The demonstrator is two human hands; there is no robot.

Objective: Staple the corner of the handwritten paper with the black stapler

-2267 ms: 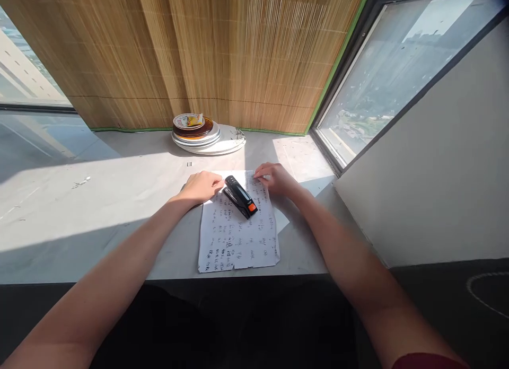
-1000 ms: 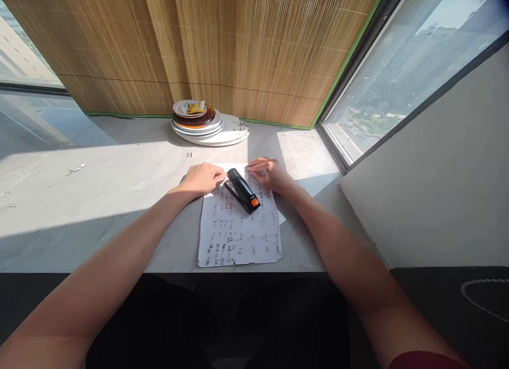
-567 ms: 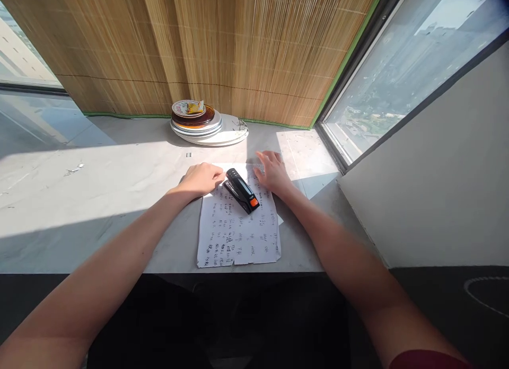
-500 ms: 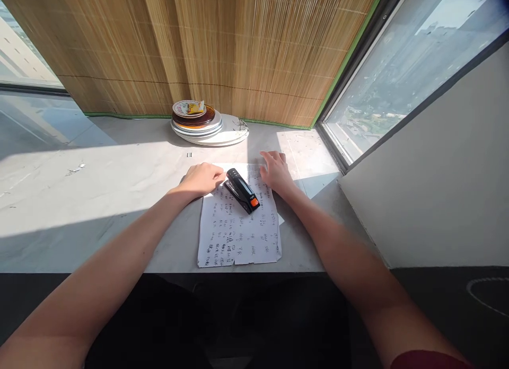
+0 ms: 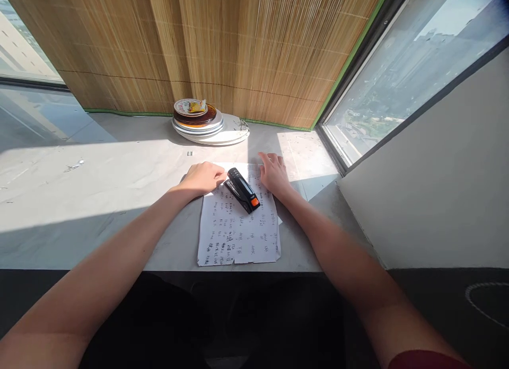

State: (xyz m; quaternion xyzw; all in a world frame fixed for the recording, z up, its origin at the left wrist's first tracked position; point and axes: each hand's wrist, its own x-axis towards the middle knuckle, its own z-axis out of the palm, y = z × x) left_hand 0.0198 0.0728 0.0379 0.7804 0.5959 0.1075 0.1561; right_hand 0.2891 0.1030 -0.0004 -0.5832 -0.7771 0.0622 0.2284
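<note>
Handwritten white sheets (image 5: 246, 247) lie on the pale stone surface near its front edge, with a corner of paper showing at the right side. On top rests a black stapler (image 5: 243, 191) with an orange end, lying diagonally. My left hand (image 5: 204, 178) is at the upper left corner of the paper, its fingers curled together beside the stapler's far end; what they hold, if anything, is hidden. At the upper right corner, my right hand (image 5: 274, 173) lies palm down with its fingers apart, touching the paper's edge.
A stack of plates (image 5: 199, 126) with a small yellow packet (image 5: 196, 107) on top stands at the back, before a bamboo blind (image 5: 214, 45). A small staple strip (image 5: 190, 154) lies nearer. Paper-like scraps (image 5: 75, 166) lie left. A white wall (image 5: 433, 173) bounds the right.
My right hand has shifted very slightly left at the paper's upper right corner. The left hand, stapler and paper stay in place; the camera view has tilted a little.
</note>
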